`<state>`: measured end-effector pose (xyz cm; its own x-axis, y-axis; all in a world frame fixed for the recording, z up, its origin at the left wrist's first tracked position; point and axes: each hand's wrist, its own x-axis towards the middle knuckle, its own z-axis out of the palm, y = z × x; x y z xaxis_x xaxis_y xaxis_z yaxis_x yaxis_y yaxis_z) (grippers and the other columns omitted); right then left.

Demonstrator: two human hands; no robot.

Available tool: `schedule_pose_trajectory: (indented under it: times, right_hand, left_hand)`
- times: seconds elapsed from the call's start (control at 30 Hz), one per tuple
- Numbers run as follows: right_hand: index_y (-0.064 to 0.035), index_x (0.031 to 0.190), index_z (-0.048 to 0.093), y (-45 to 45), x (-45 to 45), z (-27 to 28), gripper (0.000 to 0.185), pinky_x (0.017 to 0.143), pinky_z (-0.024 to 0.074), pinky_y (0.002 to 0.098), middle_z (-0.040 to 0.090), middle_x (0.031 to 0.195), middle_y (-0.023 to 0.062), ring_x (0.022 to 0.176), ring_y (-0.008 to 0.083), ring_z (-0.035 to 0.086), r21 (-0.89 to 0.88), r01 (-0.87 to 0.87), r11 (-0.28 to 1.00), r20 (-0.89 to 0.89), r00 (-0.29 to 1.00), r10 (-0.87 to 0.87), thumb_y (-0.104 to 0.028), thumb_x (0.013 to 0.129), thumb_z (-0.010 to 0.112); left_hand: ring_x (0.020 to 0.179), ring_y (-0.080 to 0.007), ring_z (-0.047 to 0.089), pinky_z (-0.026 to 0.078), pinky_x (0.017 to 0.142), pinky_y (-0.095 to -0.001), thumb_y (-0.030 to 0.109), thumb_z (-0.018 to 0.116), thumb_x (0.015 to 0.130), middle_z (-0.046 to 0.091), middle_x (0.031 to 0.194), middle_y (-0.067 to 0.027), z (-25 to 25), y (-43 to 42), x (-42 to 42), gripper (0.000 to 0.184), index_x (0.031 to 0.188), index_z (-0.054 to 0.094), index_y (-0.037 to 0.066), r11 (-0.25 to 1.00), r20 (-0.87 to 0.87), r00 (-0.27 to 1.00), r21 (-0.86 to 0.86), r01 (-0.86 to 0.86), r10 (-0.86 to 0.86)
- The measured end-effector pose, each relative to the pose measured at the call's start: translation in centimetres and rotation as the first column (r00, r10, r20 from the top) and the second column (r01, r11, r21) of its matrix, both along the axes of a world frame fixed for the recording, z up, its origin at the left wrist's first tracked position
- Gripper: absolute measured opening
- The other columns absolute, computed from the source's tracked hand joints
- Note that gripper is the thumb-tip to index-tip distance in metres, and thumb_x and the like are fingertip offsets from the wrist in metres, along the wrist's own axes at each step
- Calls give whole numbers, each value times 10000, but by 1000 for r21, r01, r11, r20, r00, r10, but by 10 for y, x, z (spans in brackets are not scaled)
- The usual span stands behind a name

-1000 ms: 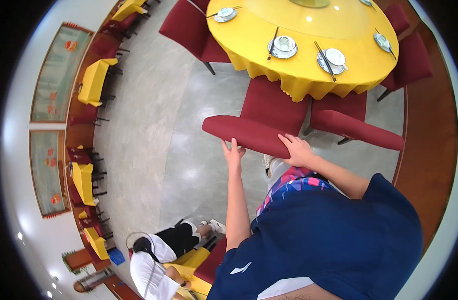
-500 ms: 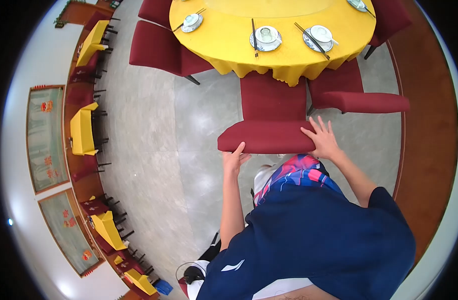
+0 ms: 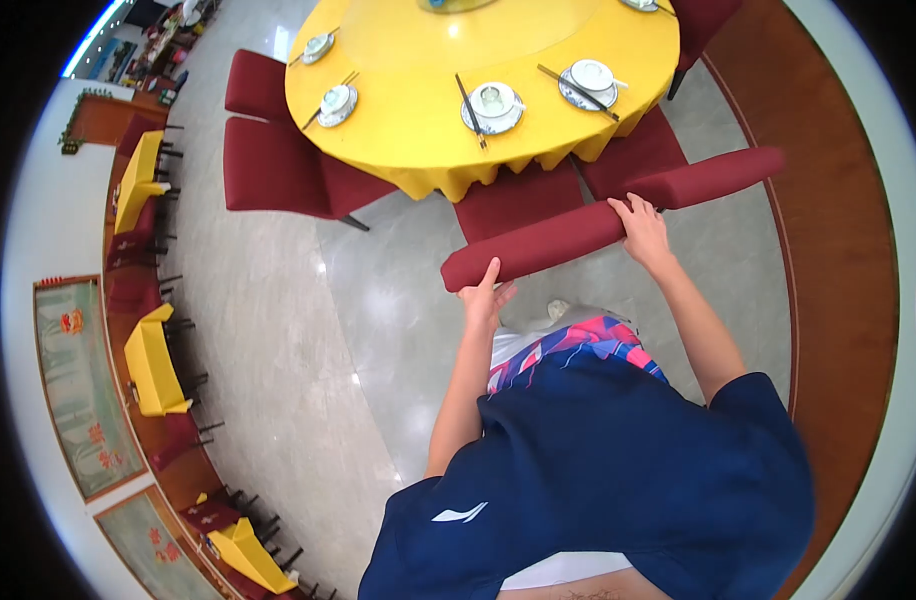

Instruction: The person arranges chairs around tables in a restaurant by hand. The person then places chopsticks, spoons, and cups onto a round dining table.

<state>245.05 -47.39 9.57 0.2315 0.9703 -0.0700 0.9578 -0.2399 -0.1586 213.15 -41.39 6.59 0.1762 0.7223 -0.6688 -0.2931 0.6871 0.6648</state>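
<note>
On the grey floor [image 3: 278,380] of a dining room, a round table [image 3: 408,140] draped in yellow stands in front of you, its cloth falling in folds at the rim. Smaller yellow-covered tables [image 3: 155,365] line the wall on your left.

The dark red chair [image 3: 543,240] in your hands stands at the near side of the round table, its seat reaching in under the hanging cloth and its padded backrest toward you, slanting up to the right in the head view. A second red chair [image 3: 718,178] stands just to its right; whether the two backrests touch is hidden by your hand. More red chairs [image 3: 273,165] stand at the table's left side.

Your left hand [image 3: 486,295] holds the backrest's left end, thumb laid over the padding and fingers lower down, partly hidden. Your right hand [image 3: 643,232] grips the other end from above, fingers curled over the top edge.

Across the cloth, patterned plates [image 3: 493,122] sit near the rim, the closest carrying a white bowl with a clear glass [image 3: 492,97] in it. Dark chopsticks [image 3: 471,110] lie at that plate's left side; another pair [image 3: 578,93] crosses the plate to the right.
</note>
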Motion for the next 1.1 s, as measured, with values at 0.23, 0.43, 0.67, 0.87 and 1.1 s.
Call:
schedule_pose_trajectory:
  times: [0.23, 0.43, 0.67, 0.87, 1.1]
  right_hand:
    - [-185, 1357, 463, 28, -24, 2, 698, 1039, 383, 526, 355, 1438, 213, 1301, 401, 388, -137, 199, 970, -60, 976, -209, -29, 704, 652]
    - [-133, 1199, 552, 70, -6, 24, 453, 917, 470, 490, 591, 1160, 127, 1111, 340, 558, 99, 307, 947, -31, 952, -305, -127, 748, 595]
    - [-111, 1241, 536, 175, 81, -36, 440, 923, 479, 468, 590, 1229, 153, 1153, 342, 554, -40, 544, 838, -190, 819, -541, -323, 869, 638]
    - [-145, 1305, 476, 248, 139, -93, 562, 948, 473, 462, 520, 1323, 158, 1224, 326, 520, -303, 655, 692, -144, 686, -713, -435, 853, 645]
    - [-63, 1167, 537, 277, 166, -131, 390, 887, 489, 495, 638, 1108, 212, 1068, 380, 607, -393, 365, 844, -18, 915, -404, -359, 915, 566]
  left_hand:
    - [1052, -376, 617, 552, 811, -482, 361, 691, 873, 548, 1228, -191, 1, 26, -54, 575, 1284, 453, 37, 987, 155, 986, -132, 87, -66]
    - [984, -405, 641, 564, 830, -475, 223, 727, 852, 528, 1200, -285, -14, 57, -90, 758, 1383, 219, 36, 982, 230, 968, -130, 136, -103]
    - [1047, -426, 607, 554, 902, -493, 61, 646, 892, 511, 1242, -248, 2, 66, -91, 668, 1404, 217, 73, 968, 344, 937, -208, 144, -66]
    - [1085, -370, 606, 551, 903, -489, 13, 630, 887, 496, 1298, -217, 0, 73, -89, 662, 1441, 276, 92, 941, 199, 975, -299, 159, -101]
    - [1037, -337, 632, 559, 877, -463, 36, 640, 886, 534, 1266, -174, -1, 66, -82, 646, 1437, 313, 116, 965, 39, 999, -263, -20, 31]
